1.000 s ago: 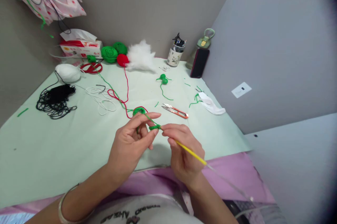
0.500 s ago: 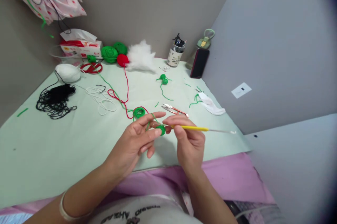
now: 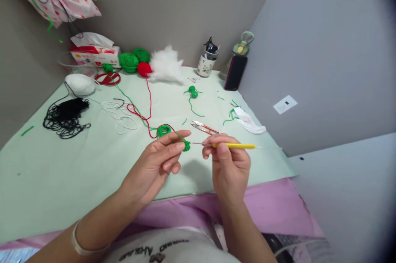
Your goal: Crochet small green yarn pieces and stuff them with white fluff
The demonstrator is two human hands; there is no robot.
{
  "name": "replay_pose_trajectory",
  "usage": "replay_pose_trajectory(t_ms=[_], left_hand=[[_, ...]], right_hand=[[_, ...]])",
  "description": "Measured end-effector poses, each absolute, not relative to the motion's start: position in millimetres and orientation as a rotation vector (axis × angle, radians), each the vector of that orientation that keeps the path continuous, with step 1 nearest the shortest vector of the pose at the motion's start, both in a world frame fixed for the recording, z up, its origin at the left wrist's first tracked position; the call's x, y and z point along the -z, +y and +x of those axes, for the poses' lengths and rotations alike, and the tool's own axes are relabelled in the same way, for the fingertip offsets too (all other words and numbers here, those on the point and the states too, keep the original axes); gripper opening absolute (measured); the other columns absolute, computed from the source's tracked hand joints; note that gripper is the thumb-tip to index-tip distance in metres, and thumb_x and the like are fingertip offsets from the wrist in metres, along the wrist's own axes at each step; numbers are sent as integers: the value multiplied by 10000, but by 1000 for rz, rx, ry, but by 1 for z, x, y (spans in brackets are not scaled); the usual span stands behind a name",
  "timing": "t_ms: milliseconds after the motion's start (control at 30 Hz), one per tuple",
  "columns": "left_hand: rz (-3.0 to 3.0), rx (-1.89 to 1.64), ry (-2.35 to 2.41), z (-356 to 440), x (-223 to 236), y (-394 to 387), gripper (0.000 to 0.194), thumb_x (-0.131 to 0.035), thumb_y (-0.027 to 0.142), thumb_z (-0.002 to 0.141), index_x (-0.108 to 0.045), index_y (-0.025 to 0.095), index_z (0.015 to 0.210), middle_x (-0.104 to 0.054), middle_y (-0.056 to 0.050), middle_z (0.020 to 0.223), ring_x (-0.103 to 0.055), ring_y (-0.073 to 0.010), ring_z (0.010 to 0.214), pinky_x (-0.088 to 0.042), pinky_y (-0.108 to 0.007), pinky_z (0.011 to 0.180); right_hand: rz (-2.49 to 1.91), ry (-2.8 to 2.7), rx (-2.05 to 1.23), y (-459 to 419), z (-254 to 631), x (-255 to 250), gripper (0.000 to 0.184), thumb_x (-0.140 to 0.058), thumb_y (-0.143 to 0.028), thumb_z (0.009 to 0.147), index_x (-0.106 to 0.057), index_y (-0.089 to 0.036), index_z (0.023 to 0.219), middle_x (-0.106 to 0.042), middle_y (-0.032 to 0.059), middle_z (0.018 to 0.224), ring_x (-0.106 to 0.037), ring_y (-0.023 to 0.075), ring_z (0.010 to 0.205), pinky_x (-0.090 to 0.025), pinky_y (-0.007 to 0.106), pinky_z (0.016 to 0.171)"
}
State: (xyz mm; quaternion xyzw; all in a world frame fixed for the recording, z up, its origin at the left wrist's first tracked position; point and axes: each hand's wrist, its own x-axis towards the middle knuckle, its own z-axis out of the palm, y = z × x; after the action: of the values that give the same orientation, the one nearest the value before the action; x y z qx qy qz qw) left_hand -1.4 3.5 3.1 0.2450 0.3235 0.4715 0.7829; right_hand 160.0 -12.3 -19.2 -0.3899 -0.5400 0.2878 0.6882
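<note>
My left hand (image 3: 159, 160) pinches a small green crochet piece (image 3: 186, 146) between thumb and fingers, with green yarn running over the index finger. In my right hand (image 3: 230, 164) is a crochet hook (image 3: 238, 146) with a yellow handle, held like a pen. The hook's thin left end points at the crochet piece, and a small gap shows between them. Just beyond my left hand lies a coil of green yarn (image 3: 163, 130) with red yarn around it. Thread snips (image 3: 206, 127) lie behind my right hand, partly covered by its fingers.
Along the back stand a tissue box (image 3: 95, 56), green yarn balls (image 3: 128, 62), a red ball (image 3: 144, 69), white stuffing (image 3: 166, 65), a pen cup (image 3: 207, 63) and a phone (image 3: 236, 73) against a bottle (image 3: 241, 44). Tangled black yarn (image 3: 66, 118) lies left. Red-handled scissors (image 3: 107, 78) rest near the box.
My right hand has moved right with the crochet hook, and the hook's tip has come away from the green piece. My left hand has shifted slightly left and up with the piece.
</note>
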Motion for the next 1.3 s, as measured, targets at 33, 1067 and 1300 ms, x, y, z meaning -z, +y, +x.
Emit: replay_pose_trajectory(t_ms=[33,1067,1300], left_hand=[[561,-1036,705,0,-3,2,263,-898,186,793,-863,212,1052,-531,71,708,-313,8,462,-442,-108,447],[529,-954,720,-3,-6,3,347,-894,222,800,-840,182,1140,-401,106,589,-265,-16,464,-414,-133,449],[676,-982,697,0,-7,0,348,-883,227,815,-838,259,1159,-541,79,697,-331,-21,467,-506,-177,475]], right_hand=[[-854,-1194,-694,-12,159,20,185,-630,-286,1038,-790,-238,958,-761,38,880,-665,141,648,-581,298,584],[-935,-1605,-154,-19,159,25,281,-577,-152,1037,-749,-307,1197,-779,57,1028,-751,207,912,-637,366,761],[-896,-1389,-534,-11,157,18,177,-615,-272,1045,-788,-257,1012,-793,49,932,-744,204,858,-628,358,720]])
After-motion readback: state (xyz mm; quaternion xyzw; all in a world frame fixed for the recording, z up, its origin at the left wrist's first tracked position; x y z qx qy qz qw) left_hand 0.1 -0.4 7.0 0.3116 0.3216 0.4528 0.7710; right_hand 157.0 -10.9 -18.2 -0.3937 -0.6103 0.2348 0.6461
